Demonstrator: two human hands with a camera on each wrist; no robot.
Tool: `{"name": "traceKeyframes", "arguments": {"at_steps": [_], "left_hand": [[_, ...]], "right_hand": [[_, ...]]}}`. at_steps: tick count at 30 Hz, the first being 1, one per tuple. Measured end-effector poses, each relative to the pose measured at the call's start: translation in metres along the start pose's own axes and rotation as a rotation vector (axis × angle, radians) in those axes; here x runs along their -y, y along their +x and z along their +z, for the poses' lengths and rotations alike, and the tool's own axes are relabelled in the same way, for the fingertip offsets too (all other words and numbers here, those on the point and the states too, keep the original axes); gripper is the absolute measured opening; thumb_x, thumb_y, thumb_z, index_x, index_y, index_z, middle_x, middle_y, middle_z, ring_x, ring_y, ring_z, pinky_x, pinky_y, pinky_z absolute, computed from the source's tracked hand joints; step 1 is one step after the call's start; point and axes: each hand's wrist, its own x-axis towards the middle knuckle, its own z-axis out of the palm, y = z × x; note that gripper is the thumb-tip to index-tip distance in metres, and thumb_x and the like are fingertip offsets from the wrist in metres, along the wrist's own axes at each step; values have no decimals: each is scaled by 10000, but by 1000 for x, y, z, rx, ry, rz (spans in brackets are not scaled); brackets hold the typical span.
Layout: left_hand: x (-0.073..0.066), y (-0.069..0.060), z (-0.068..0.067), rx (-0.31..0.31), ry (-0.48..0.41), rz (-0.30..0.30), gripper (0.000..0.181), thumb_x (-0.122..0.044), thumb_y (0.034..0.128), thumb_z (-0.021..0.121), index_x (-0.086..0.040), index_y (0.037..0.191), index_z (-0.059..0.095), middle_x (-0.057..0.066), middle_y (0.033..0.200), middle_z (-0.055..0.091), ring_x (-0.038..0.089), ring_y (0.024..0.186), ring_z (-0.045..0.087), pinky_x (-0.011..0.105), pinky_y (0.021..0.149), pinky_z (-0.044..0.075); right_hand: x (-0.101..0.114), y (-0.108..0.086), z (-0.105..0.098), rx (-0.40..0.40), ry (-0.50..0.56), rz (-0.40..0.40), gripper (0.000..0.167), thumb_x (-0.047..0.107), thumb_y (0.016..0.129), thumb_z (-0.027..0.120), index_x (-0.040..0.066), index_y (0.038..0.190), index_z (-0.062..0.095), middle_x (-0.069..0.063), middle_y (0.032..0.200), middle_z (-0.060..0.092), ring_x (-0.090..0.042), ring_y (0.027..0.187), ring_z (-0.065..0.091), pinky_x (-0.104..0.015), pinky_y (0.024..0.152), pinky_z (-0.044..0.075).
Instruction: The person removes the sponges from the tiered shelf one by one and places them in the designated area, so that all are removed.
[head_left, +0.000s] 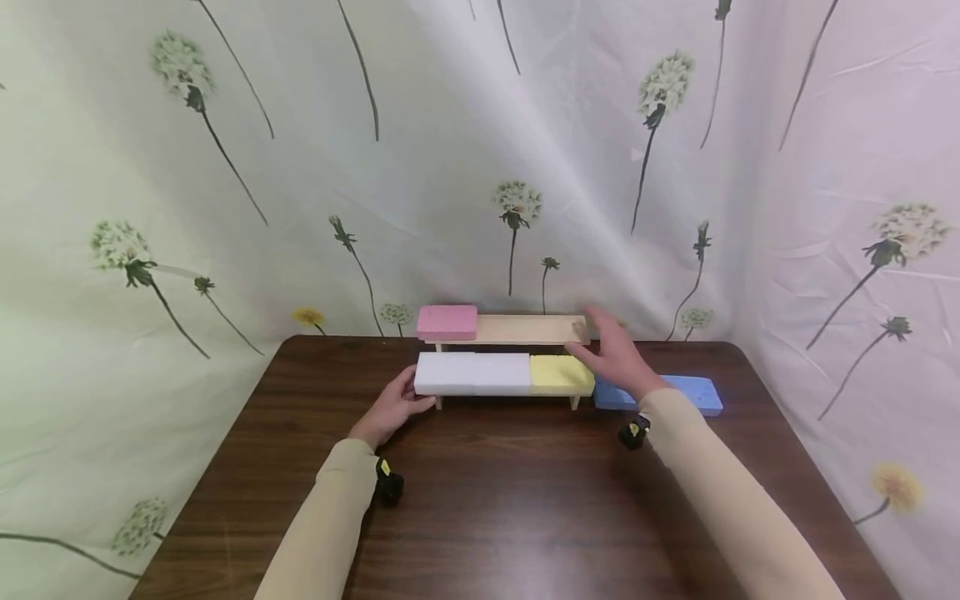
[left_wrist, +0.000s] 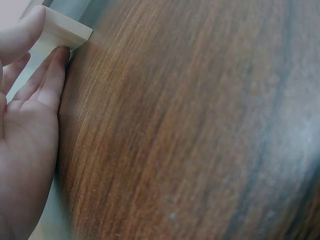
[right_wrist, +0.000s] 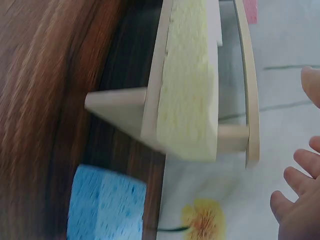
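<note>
A two-tier wooden stand (head_left: 528,330) stands at the back of the table. Two white sponge-like blocks (head_left: 472,373) and a yellow sponge (head_left: 561,375) lie in a row along its lower shelf. On the upper shelf's left end is a pink sponge (head_left: 447,322); bare wood shows to its right. My left hand (head_left: 392,406) holds the stand's lower left end, its thumb and fingers on either side of a leg (left_wrist: 67,30). Fingers spread, my right hand (head_left: 617,354) hovers by the stand's right end with nothing in it, apart from the shelves in the right wrist view.
A blue sponge (head_left: 693,393) lies on the table right of the stand, partly hidden by my right forearm in the head view. The brown wood-grain table (head_left: 510,500) extends toward me. Dandelion-patterned cloth (head_left: 450,167) hangs behind the table and along its sides.
</note>
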Motion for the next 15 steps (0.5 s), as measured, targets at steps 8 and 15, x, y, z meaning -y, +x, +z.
{"name": "traceKeyframes", "arguments": {"at_steps": [8, 15], "left_hand": [[0, 3, -1, -1, 0, 10, 787, -34, 971, 737, -57, 1629, 305, 235, 1577, 464, 347, 1420, 504, 355, 1113, 478], [2, 2, -2, -1, -4, 6, 805, -22, 966, 741, -59, 1635, 295, 227, 1580, 458, 345, 1427, 497, 392, 1145, 453]], "right_hand": [[23, 18, 16, 5, 46, -37, 820, 437, 1049, 637, 71, 1664, 236, -170, 1704, 284, -391, 1538, 319, -595, 1242, 286], [39, 34, 30, 15, 48, -78, 816, 400, 1039, 663, 38, 1651, 263, -177, 1701, 292, -375, 1558, 287, -573, 1258, 265]]}}
